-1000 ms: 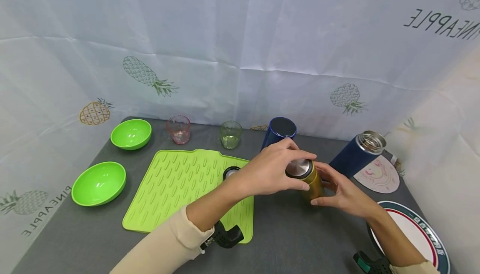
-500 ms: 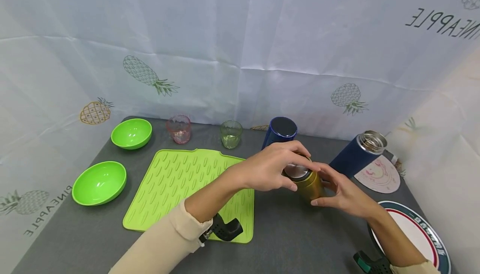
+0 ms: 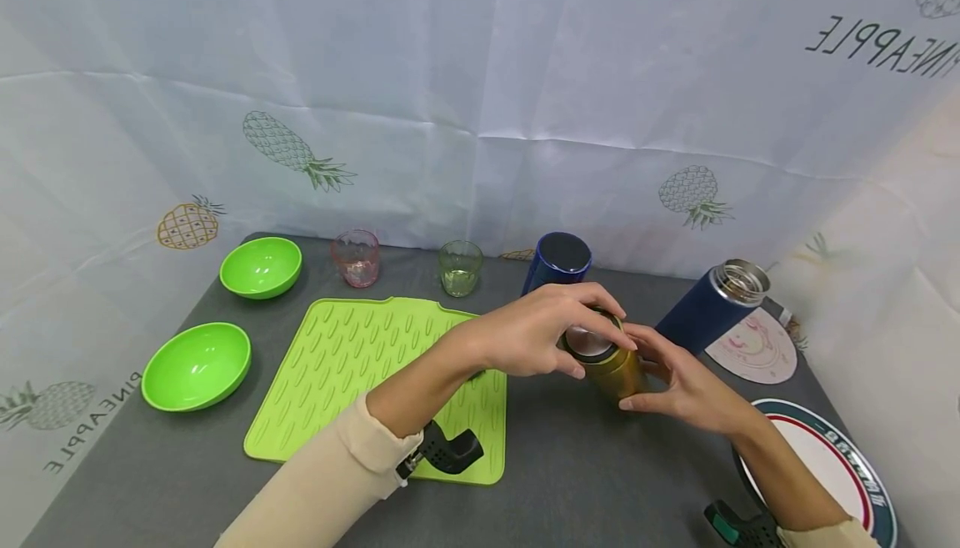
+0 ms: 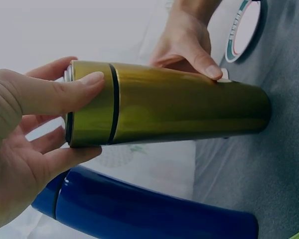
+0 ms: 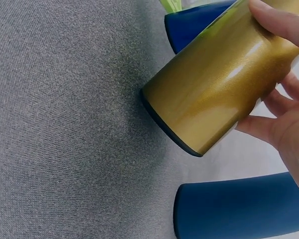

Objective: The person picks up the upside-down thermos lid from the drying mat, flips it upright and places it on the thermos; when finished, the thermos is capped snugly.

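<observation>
A gold thermos (image 3: 617, 374) stands between both hands, its base close over the grey tabletop in the right wrist view. My left hand (image 3: 551, 331) grips its lid (image 4: 92, 127) from above, thumb on one side and fingers round the other. A dark band separates lid from body in the left wrist view. Lower down, my right hand (image 3: 678, 385) holds the thermos body (image 5: 214, 84) between thumb and fingers. Behind the left hand is a shiny blue thermos (image 3: 558, 268), partly hidden. Right of the hands is a navy thermos (image 3: 701, 313) with a bare steel mouth.
A lime drying mat (image 3: 360, 381) lies left, partly under my left forearm. Two green bowls (image 3: 197, 367), a pink glass (image 3: 356, 260) and a green glass (image 3: 460, 268) stand around it. At right are a round pink-white disc (image 3: 753, 348) and a rimmed plate (image 3: 821, 456).
My left hand has turned on the lid, its thumb moving left, and the thermos top has shifted slightly left. A dark round item on the mat has become mostly hidden behind the left forearm.
</observation>
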`<control>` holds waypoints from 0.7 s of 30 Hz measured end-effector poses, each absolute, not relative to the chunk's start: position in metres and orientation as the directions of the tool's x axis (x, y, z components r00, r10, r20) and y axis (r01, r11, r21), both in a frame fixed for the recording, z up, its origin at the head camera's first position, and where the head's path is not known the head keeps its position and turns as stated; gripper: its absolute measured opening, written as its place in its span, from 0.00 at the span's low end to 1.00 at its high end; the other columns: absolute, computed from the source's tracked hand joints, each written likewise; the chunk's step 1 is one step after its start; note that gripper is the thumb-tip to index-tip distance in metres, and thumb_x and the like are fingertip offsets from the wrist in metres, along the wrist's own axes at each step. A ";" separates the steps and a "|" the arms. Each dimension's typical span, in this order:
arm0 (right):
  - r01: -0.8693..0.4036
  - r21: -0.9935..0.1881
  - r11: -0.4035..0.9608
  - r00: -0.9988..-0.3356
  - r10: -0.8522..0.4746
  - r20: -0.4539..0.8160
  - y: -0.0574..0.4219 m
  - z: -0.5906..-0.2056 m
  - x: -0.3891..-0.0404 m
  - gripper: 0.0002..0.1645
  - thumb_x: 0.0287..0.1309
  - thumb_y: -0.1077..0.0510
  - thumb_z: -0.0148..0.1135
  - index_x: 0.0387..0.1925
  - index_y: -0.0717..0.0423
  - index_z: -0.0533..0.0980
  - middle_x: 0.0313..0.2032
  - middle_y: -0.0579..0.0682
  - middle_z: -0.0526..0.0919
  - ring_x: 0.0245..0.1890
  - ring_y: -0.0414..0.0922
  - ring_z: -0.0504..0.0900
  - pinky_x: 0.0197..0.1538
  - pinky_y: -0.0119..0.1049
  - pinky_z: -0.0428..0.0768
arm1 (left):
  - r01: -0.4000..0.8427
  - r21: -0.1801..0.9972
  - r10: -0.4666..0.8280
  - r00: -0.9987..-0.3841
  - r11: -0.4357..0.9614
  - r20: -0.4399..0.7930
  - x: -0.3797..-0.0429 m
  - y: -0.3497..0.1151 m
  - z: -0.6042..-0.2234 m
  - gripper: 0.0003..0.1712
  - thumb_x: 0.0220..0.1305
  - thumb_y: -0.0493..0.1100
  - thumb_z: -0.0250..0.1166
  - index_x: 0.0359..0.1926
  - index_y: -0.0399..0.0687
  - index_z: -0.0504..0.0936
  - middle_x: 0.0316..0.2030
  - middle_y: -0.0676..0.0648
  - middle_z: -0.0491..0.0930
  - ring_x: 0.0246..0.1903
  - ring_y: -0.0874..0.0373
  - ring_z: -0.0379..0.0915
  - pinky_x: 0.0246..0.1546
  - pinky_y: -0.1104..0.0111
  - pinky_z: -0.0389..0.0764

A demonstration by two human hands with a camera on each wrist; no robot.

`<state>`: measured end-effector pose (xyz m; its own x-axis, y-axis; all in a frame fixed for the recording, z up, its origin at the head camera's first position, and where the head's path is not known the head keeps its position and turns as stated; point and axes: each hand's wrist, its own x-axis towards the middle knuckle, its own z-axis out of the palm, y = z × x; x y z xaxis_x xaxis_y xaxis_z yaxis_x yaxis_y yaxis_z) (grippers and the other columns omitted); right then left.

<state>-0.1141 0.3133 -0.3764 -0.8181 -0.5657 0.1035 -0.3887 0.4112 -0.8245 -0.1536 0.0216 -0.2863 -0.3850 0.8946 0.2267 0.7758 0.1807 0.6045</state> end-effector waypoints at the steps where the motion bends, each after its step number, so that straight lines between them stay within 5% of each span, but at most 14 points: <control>1: -0.384 -0.825 0.416 -0.821 -0.562 0.098 0.313 -0.376 -0.114 0.51 0.54 0.68 0.74 0.75 0.53 0.59 0.66 0.32 0.72 0.63 0.26 0.74 0.62 0.20 0.75 | 0.772 0.609 0.893 -0.389 0.182 0.226 -0.153 0.022 -0.286 0.31 0.55 0.34 0.77 0.61 0.53 0.84 0.64 0.48 0.74 0.65 0.56 0.71 0.60 0.77 0.75; 15: -0.360 -0.816 0.453 -0.850 -0.520 0.087 0.316 -0.377 -0.113 0.52 0.54 0.66 0.75 0.75 0.51 0.58 0.66 0.30 0.71 0.63 0.24 0.73 0.61 0.21 0.76 | 0.772 0.585 0.859 -0.454 0.247 0.237 -0.149 0.014 -0.289 0.35 0.60 0.42 0.75 0.69 0.58 0.77 0.72 0.50 0.68 0.71 0.56 0.67 0.66 0.69 0.75; 21: -0.340 -0.818 0.463 -0.889 -0.442 0.119 0.317 -0.376 -0.115 0.56 0.52 0.69 0.75 0.76 0.52 0.56 0.64 0.26 0.72 0.62 0.23 0.74 0.58 0.21 0.76 | 0.761 0.612 0.813 -0.486 0.214 0.320 -0.146 -0.008 -0.284 0.33 0.61 0.45 0.75 0.67 0.55 0.78 0.67 0.50 0.74 0.69 0.58 0.70 0.68 0.66 0.75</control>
<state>-0.1147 0.3175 -0.3763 -0.8891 -0.4420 0.1190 -0.3399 0.4633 -0.8184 -0.1455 -0.0082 -0.2843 -0.4863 0.8132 0.3198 0.7610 0.2143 0.6124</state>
